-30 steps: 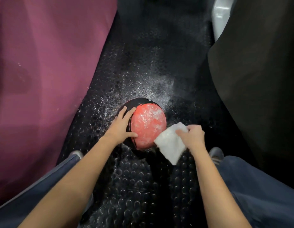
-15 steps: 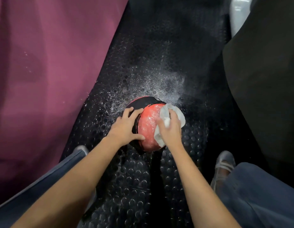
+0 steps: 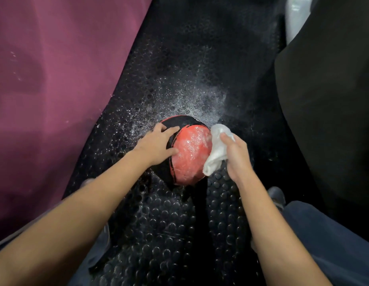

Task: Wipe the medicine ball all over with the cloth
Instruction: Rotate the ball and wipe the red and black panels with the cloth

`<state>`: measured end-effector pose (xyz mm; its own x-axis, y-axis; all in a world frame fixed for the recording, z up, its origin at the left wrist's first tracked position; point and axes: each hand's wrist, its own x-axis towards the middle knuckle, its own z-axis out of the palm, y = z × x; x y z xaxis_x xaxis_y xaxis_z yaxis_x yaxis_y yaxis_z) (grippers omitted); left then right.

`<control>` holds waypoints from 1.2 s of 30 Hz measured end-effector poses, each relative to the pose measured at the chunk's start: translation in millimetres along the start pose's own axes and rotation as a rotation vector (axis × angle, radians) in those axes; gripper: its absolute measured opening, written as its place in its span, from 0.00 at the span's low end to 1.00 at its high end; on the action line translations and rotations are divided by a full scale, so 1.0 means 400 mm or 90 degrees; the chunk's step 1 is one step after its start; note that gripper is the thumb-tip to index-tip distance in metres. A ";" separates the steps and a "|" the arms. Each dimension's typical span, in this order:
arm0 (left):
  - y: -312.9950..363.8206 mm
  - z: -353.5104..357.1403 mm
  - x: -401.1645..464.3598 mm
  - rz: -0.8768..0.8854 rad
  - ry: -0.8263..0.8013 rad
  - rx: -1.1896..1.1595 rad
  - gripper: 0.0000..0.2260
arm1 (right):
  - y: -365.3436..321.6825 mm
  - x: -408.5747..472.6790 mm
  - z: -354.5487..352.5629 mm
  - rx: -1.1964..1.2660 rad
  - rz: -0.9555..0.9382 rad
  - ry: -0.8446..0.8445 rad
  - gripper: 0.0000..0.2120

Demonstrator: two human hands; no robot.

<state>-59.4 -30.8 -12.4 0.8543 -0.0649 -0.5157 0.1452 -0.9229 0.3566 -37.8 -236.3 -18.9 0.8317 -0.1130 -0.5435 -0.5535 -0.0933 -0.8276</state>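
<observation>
Sitting between hands: medicine ball (image 3: 189,155) | cloth (image 3: 217,149) right side

1. Both forearms are bare to the frame's near edge, with no sleeves, watch or rings showing on the left hand (image 3: 156,144) or the right hand (image 3: 237,155).
2. Dark blue denim trouser legs (image 3: 332,240) cover both knees at the near left and near right.
3. A grey rounded shoe toe (image 3: 275,196) shows beyond the right knee; another, dimmer, beyond the left.
</observation>
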 end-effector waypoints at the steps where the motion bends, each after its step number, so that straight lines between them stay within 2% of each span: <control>1: 0.001 0.001 -0.001 -0.001 -0.008 0.006 0.33 | -0.014 -0.009 -0.009 -0.016 -0.009 0.005 0.14; 3: 0.006 0.002 -0.008 -0.010 -0.029 0.021 0.34 | -0.041 -0.030 -0.026 -0.069 -0.056 0.011 0.07; 5: 0.020 -0.002 -0.011 0.013 -0.025 -0.006 0.36 | -0.071 -0.048 -0.044 -0.095 -0.067 -0.016 0.05; 6: 0.037 -0.006 -0.016 0.055 -0.002 -0.064 0.36 | -0.086 -0.055 -0.053 -0.088 -0.060 -0.045 0.07; 8: 0.078 -0.011 -0.025 0.146 0.050 -0.274 0.33 | -0.120 -0.059 -0.067 -0.030 -0.043 -0.121 0.09; 10: 0.113 -0.014 -0.032 0.148 0.018 -0.471 0.28 | -0.142 -0.047 -0.077 0.089 0.014 -0.181 0.13; 11: 0.122 -0.012 -0.034 0.131 -0.021 -0.520 0.28 | -0.142 -0.036 -0.078 0.143 0.059 -0.201 0.17; 13: 0.130 -0.002 -0.035 0.113 -0.072 -0.501 0.32 | -0.130 -0.025 -0.073 0.194 0.126 -0.231 0.29; 15: 0.124 0.004 -0.029 0.106 -0.056 -0.457 0.32 | -0.110 -0.018 -0.061 0.201 0.167 -0.240 0.33; 17: 0.133 -0.005 -0.021 0.108 -0.045 -0.482 0.21 | -0.100 -0.013 -0.048 0.202 0.177 -0.248 0.27; 19: 0.142 -0.013 -0.015 0.102 -0.037 -0.538 0.18 | -0.103 -0.003 -0.038 0.229 0.168 -0.257 0.22; 21: 0.142 -0.013 -0.012 0.081 -0.020 -0.599 0.18 | -0.110 0.000 -0.036 0.244 0.144 -0.279 0.22; 23: 0.140 -0.005 -0.011 0.051 0.000 -0.638 0.17 | -0.115 -0.005 -0.032 0.168 0.084 -0.255 0.16; 25: 0.134 0.005 -0.014 0.027 0.016 -0.677 0.16 | -0.110 -0.012 -0.030 0.022 -0.041 -0.129 0.12; 28: 0.132 0.010 -0.026 0.018 0.029 -0.690 0.14 | -0.095 -0.035 -0.037 -0.178 -0.346 0.122 0.10; 30: 0.134 0.011 -0.033 0.031 0.031 -0.679 0.12 | -0.086 -0.059 -0.032 -0.240 -0.495 0.147 0.06; 31: 0.139 0.011 -0.038 0.033 0.029 -0.682 0.13 | -0.083 -0.077 -0.019 -0.253 -0.514 0.109 0.10; 33: 0.163 0.010 -0.050 0.031 0.012 -0.712 0.15 | -0.070 -0.108 0.007 -0.268 -0.451 -0.002 0.23; 36: 0.206 0.016 -0.059 0.025 -0.015 -0.813 0.15 | -0.045 -0.126 0.019 -0.230 -0.339 -0.050 0.33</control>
<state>-70.7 -107.7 23.9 0.8617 -0.1029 -0.4968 0.5058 0.0978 0.8571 -69.5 -221.2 22.4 0.9894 0.1122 -0.0923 -0.0329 -0.4455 -0.8947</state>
